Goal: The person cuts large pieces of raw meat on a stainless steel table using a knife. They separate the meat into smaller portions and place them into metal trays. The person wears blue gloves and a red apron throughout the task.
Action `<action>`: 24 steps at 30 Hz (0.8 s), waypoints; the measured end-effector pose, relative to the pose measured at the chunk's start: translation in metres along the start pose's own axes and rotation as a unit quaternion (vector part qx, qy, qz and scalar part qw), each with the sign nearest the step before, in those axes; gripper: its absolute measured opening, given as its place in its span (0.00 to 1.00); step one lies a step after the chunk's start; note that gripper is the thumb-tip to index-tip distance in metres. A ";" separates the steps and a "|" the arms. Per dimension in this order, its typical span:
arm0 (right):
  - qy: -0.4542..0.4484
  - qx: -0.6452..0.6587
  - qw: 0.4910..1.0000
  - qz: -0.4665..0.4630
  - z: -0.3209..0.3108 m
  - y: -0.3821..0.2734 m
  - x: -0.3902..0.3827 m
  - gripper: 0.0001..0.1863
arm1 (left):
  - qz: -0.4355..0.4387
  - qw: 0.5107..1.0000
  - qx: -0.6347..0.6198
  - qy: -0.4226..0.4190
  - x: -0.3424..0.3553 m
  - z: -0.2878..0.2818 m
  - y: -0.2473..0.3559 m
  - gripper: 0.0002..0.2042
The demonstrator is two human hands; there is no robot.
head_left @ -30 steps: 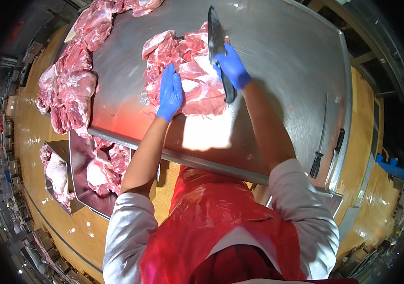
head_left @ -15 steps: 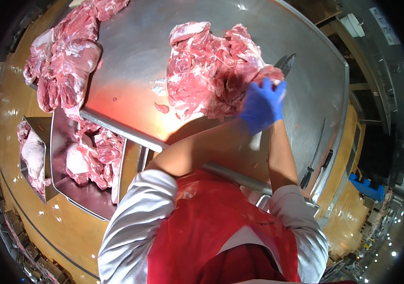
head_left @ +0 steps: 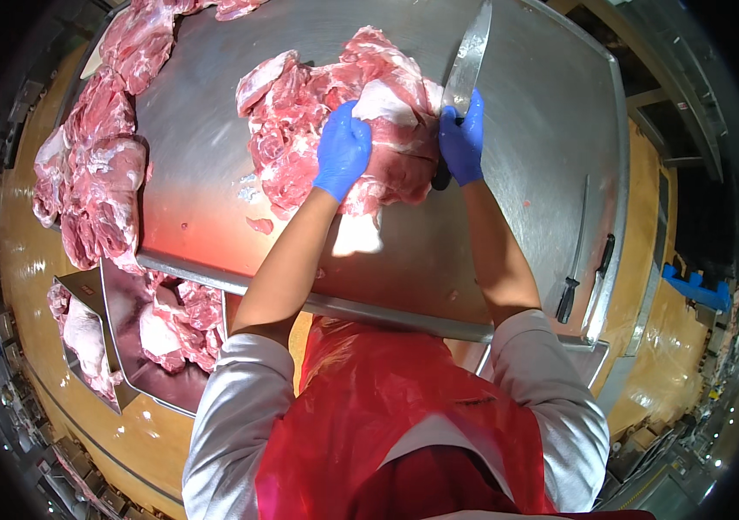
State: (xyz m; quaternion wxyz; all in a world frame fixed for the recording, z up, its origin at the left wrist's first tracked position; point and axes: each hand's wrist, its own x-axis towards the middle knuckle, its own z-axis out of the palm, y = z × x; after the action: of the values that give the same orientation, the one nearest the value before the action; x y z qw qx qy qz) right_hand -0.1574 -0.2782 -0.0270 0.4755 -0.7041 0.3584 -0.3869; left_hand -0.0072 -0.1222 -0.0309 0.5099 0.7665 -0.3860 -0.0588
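A large slab of raw meat [head_left: 400, 156] with pale fat lies on the steel table [head_left: 205, 139] in front of me. My left hand [head_left: 343, 154], in a blue glove, is closed on the meat near its middle. At the right edge of the slab my right hand [head_left: 462, 143], gloved in blue too, grips a knife [head_left: 471, 54] by its black handle. The broad blade points away from me, beyond the fingers. Part of the handle is hidden by the hand.
More raw meat [head_left: 114, 186] is piled along the table's left edge. Below it stand a metal bin [head_left: 123, 325] and a second container [head_left: 110, 381], both holding meat. A sharpening steel [head_left: 579, 238] and another black handle [head_left: 605, 256] lie near the right rim.
My hands were close together at the slab's right side; the left has moved left onto its middle. The knife, lying beyond the slab before, is now in my right hand. Some meat is folded over.
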 end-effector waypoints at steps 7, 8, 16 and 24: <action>0.007 0.203 0.976 0.076 -0.012 0.001 0.008 0.30 | 0.023 0.993 0.063 -0.093 0.013 -0.001 0.028 0.19; 0.019 0.190 0.978 0.080 -0.009 -0.003 0.012 0.27 | -0.006 0.994 0.046 -0.101 0.002 -0.009 0.030 0.18; -0.217 -0.057 0.968 -0.115 0.065 -0.051 0.036 0.32 | -0.103 0.990 0.069 -0.069 -0.065 -0.042 -0.007 0.11; -0.202 0.175 0.963 0.040 0.068 -0.031 0.040 0.28 | 0.122 0.973 0.189 0.049 -0.045 -0.011 0.020 0.26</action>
State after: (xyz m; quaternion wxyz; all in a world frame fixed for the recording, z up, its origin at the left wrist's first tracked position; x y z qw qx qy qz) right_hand -0.0748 -0.2775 -0.0059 0.6689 -0.6587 0.2089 -0.2738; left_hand -0.0438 -0.0886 -0.0235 0.3775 0.7980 -0.4554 0.1157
